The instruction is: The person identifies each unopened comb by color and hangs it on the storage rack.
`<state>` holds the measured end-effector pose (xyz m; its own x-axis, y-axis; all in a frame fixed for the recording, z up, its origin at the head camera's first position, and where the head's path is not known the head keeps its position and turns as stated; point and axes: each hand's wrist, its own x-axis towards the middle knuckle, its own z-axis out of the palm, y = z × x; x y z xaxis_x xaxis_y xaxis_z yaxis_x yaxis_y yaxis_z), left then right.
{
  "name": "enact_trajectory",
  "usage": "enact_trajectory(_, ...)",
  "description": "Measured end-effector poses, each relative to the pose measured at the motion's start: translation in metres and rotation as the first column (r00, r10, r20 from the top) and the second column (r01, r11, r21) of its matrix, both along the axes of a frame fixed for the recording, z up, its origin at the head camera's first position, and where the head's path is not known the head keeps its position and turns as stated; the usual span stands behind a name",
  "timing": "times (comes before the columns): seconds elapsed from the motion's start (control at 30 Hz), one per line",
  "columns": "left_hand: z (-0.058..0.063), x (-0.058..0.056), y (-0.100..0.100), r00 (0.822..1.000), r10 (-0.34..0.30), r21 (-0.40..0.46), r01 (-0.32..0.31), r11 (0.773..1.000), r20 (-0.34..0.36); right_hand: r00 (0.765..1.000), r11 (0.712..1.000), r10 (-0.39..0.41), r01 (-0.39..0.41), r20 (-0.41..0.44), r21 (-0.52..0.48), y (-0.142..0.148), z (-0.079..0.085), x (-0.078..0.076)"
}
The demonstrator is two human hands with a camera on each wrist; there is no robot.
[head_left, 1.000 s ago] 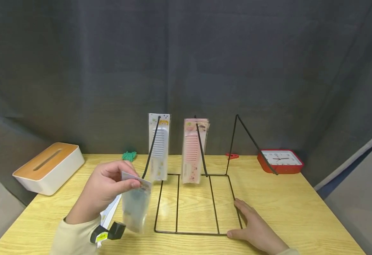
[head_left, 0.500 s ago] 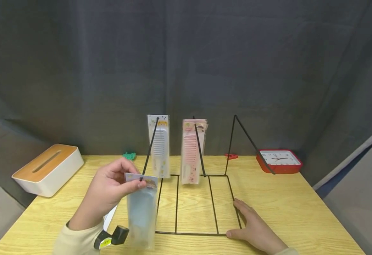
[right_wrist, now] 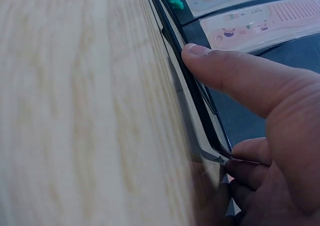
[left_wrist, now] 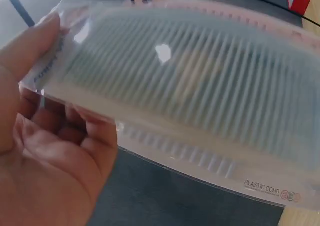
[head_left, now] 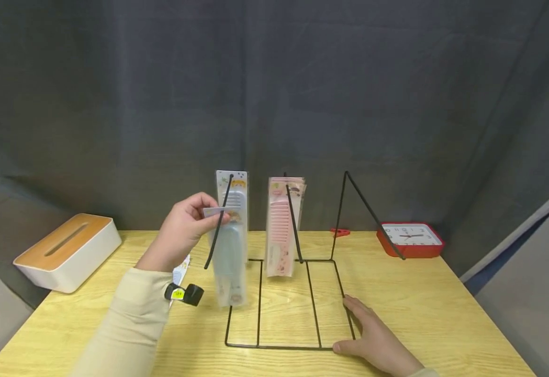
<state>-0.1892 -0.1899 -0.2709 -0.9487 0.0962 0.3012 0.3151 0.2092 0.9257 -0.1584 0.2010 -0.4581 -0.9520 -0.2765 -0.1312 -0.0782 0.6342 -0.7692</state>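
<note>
My left hand point(head_left: 187, 225) pinches the top card of a bagged blue comb point(head_left: 228, 256) between thumb and fingers. The left prong of a black wire rack point(head_left: 279, 346) runs past the fingertips at this card, its tip showing in front. Behind it, another bagged blue comb point(head_left: 236, 183) hangs at the prong's far end; the held pack covers its lower part. Bagged pink combs point(head_left: 280, 225) hang on the middle prong. My right hand point(head_left: 373, 335) rests at the rack's front right corner, thumb point(right_wrist: 200, 50) on the front bar and fingers along the side bar.
One more comb pack point(head_left: 180, 269) lies on the wooden table point(head_left: 420, 314), partly behind my left wrist. A tissue box point(head_left: 69, 251) stands at the left, a red clock point(head_left: 411, 240) at the right. A red clip point(head_left: 340, 232) lies at the back. The right prong point(head_left: 373, 214) is bare.
My left hand has carried the blue comb pack up, right and back, from the left prong's tip to partway along the prong. My right hand stays at the rack's corner.
</note>
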Motion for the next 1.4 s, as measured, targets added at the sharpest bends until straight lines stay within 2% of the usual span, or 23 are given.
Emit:
enact_trajectory(0.1,0.003,-0.019,-0.001,0.997,0.043,0.023,-0.044,0.999,0.071,1.000,1.000,0.000,0.000,0.003,0.010,-0.001,0.000,0.000)
enact_trajectory(0.2,0.005,-0.035,-0.001,0.986,0.104,0.023,-0.108,0.994,0.133,1.000,1.000,-0.001,0.001,0.009,0.009,-0.002,0.000,0.001)
enact_trajectory(0.37,0.005,-0.050,-0.003,0.957,0.202,0.002,-0.206,0.978,0.209,1.000,1.000,-0.004,0.004,0.023,0.002,-0.003,-0.001,0.001)
enact_trajectory(0.47,0.002,-0.054,-0.004,0.945,0.247,-0.009,-0.251,0.968,0.213,1.000,1.000,-0.008,0.008,0.025,0.007,-0.003,-0.001,0.001)
enact_trajectory(0.57,-0.002,-0.057,-0.004,0.948,0.273,-0.020,-0.273,0.962,0.163,1.000,1.000,-0.009,0.009,0.025,0.009,-0.003,-0.001,0.001)
enact_trajectory(0.63,-0.004,-0.059,-0.004,0.957,0.262,-0.019,-0.261,0.965,0.123,1.000,1.000,-0.009,0.009,0.027,0.009,-0.003,-0.001,0.001)
enact_trajectory(0.7,-0.005,-0.060,-0.004,0.971,0.219,-0.006,-0.219,0.976,0.096,1.000,1.000,-0.008,0.008,0.028,0.010,-0.003,0.000,0.001)
enact_trajectory(0.8,-0.005,-0.060,-0.002,0.988,0.132,0.059,-0.136,0.989,0.079,1.000,1.000,-0.005,0.005,0.030,0.008,-0.002,0.000,0.001)
enact_trajectory(0.87,-0.003,-0.060,0.001,0.993,0.103,0.103,-0.109,0.989,0.066,0.999,1.000,-0.002,0.002,0.032,0.005,-0.002,0.000,0.001)
enact_trajectory(0.93,-0.002,-0.058,0.003,0.994,0.102,0.145,-0.108,0.984,0.048,0.999,1.000,-0.001,0.001,0.035,0.001,-0.001,0.000,0.002)
enact_trajectory(1.13,0.002,-0.055,0.009,0.992,0.127,0.194,-0.125,0.973,0.004,0.999,1.000,-0.011,0.011,0.042,-0.002,-0.001,0.001,0.001)
enact_trajectory(1.4,-0.007,-0.053,-0.001,0.994,0.114,0.167,-0.113,0.979,0.004,0.999,1.000,-0.015,0.015,0.033,0.003,0.000,0.000,0.000)
